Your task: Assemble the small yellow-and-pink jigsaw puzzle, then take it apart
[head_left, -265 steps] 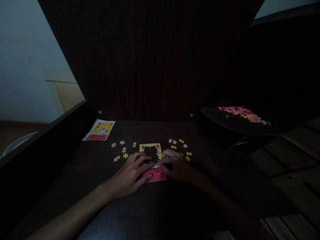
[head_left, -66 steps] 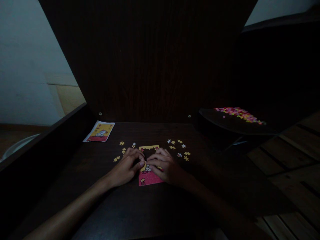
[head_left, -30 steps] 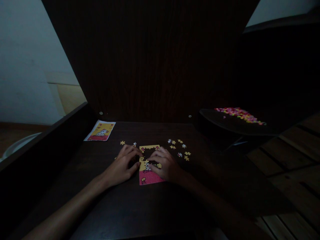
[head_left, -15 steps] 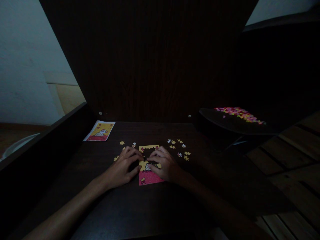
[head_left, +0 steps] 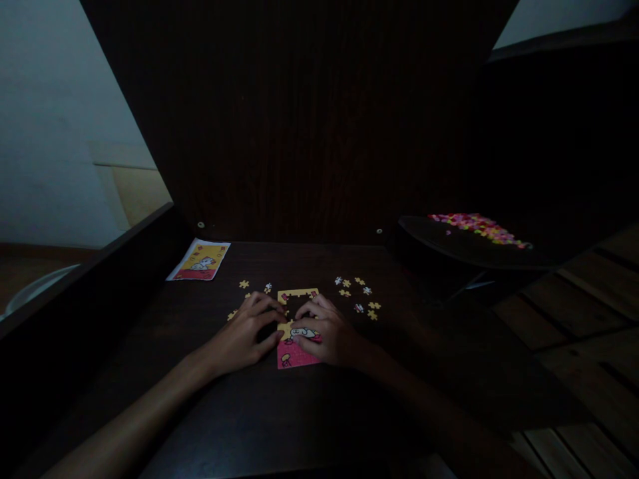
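A partly assembled jigsaw puzzle (head_left: 294, 355) lies on the dark tabletop in front of me, pink at the near end and yellow at the far end. A dark gap shows in its upper middle, and a white cartoon animal is partly covered by my fingers. Along its left edge rests my left hand (head_left: 247, 336), fingers apart, with nothing visible in it. My right hand (head_left: 333, 332) lies over the right side, its spread fingertips touching the puzzle's middle. Loose yellow and white pieces (head_left: 373, 315) are scattered to the right, and a few more pieces (head_left: 243, 285) to the left.
A printed picture (head_left: 202, 261) with the same yellow and pink design lies at the back left. A tall dark panel (head_left: 299, 133) stands behind the tabletop. On a curved dark shelf (head_left: 429, 236) at right sits a pile of small colourful bits (head_left: 482, 226).
My right hand's fingers have shifted slightly toward me across the puzzle, showing more of the white animal and the gap. My left hand stays in place.
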Tool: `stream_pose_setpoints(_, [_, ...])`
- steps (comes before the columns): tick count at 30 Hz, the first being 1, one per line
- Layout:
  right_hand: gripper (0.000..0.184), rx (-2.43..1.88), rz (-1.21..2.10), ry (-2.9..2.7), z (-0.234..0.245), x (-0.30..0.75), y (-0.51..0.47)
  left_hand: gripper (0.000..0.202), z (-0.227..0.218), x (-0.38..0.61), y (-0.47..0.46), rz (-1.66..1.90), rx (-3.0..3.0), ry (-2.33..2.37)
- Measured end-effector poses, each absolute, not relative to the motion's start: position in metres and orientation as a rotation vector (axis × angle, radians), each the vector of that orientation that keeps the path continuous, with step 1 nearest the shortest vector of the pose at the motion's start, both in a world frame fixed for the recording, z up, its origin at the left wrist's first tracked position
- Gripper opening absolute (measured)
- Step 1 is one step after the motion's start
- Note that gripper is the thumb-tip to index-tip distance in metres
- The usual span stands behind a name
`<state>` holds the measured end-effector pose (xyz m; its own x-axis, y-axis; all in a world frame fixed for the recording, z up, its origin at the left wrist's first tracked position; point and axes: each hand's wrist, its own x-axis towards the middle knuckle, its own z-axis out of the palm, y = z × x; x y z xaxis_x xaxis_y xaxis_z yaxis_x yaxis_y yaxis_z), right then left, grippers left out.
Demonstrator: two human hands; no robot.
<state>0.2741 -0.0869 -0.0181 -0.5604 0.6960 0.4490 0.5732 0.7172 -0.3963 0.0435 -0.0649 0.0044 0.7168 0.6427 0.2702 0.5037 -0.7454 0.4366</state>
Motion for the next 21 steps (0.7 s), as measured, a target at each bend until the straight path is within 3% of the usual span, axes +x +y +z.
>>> stream_pose_setpoints(21, [0.02,-0.976,0.139,-2.216,0.0,0.298,-0.08,0.019,0.011,0.044,-0.068,0.56,2.56,0.879])
